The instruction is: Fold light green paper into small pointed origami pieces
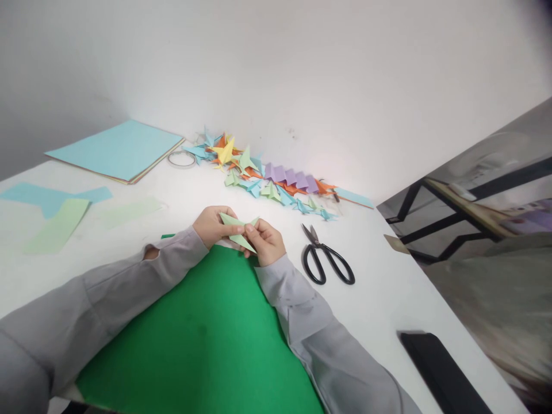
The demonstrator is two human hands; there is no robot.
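Pinched between both my hands is a light green folded paper crane (233, 220), with pointed ends sticking out on either side. My left hand (214, 225) is closed on its left part, thumb laid across the paper. My right hand (267, 240) grips the other side with thumb and fingertips, which hide some of the folds. Both hands are just above the far edge of a green mat (207, 322). To the right of my right hand lie black-handled scissors (321, 253), their blades slightly apart.
Along the wall lie many folded paper figures (276, 178). Blue-topped paper sheets (121, 149), a tape roll (181, 159), blue strips (52, 197) and a green strip (60, 226) are on the left. A black flat object (440, 371) lies near the right table edge.
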